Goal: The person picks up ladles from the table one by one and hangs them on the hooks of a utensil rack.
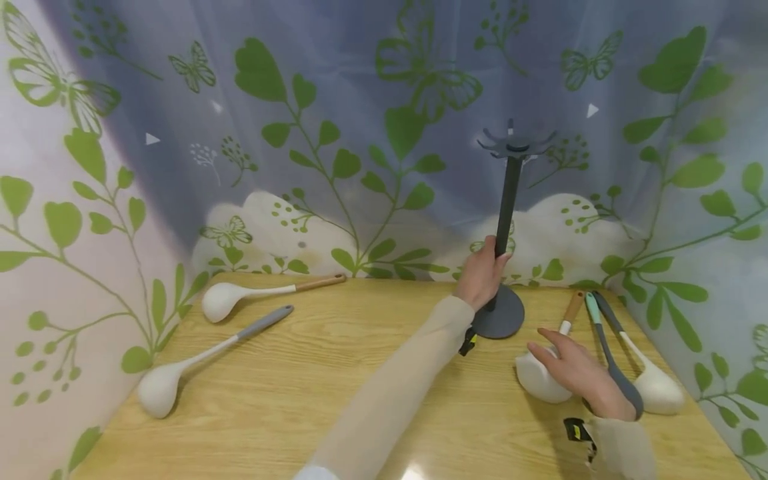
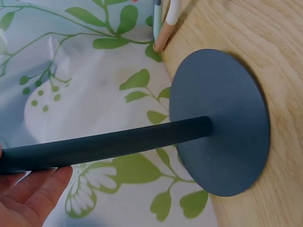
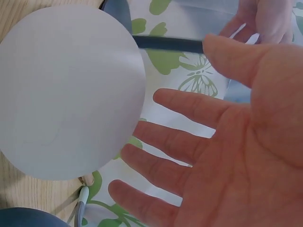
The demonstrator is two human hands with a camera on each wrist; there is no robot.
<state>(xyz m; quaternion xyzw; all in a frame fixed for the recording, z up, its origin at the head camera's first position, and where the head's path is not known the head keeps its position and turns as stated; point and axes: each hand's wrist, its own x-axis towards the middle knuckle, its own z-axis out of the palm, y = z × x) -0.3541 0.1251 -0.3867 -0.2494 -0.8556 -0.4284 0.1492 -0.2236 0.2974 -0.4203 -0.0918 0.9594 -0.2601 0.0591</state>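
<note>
- Our left hand [image 1: 482, 277] is wrapped round the slim post of the dark grey, round-footed stand with a hooked top [image 1: 509, 200], probably because the post gives the easiest grip for steadying it.
- The stand's broad foot is just below that hand, at the wood-grain table [image 1: 336, 373]; its width likely resists tipping.
- Our right hand [image 1: 579, 370] holds nothing, fingers spread, over the white, round-bowled ladle with a wooden handle [image 1: 540, 381]; whether they touch, we cannot tell.
- Beyond our right hand's outer side lie the dark grey utensil with a mint-green handle end [image 1: 629, 388] and the white ladle with a dark grey handle [image 1: 657, 388], handles pointing away from us, perhaps for tidiness.
- Well left of our left hand, two more white ladles [image 1: 161, 392] lie apart, presumably leaving each separately graspable.
</note>
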